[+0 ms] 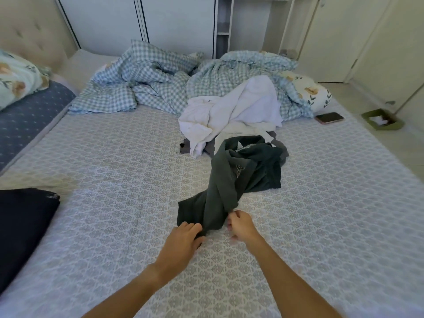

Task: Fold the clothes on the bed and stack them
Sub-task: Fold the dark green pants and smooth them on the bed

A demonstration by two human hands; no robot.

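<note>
A dark green garment [231, 180] lies twisted and crumpled in the middle of the bed [114, 157], its near end pointing toward me. My left hand [183, 237] grips that near end at its lower left corner. My right hand [241, 223] has curled fingers at the garment's lower right edge and pinches the cloth there. Behind the green garment lies a heap of white clothes [229, 115] with some grey cloth [281, 151] under it. A folded dark navy garment [23, 226] rests at the bed's left edge.
A rumpled blue checked duvet [149, 81] fills the far side of the bed. Floral pillows sit at far left [16, 79] and far right [314, 92]. A phone [329, 117] lies near the right edge. A green dustpan [382, 120] stands on the floor.
</note>
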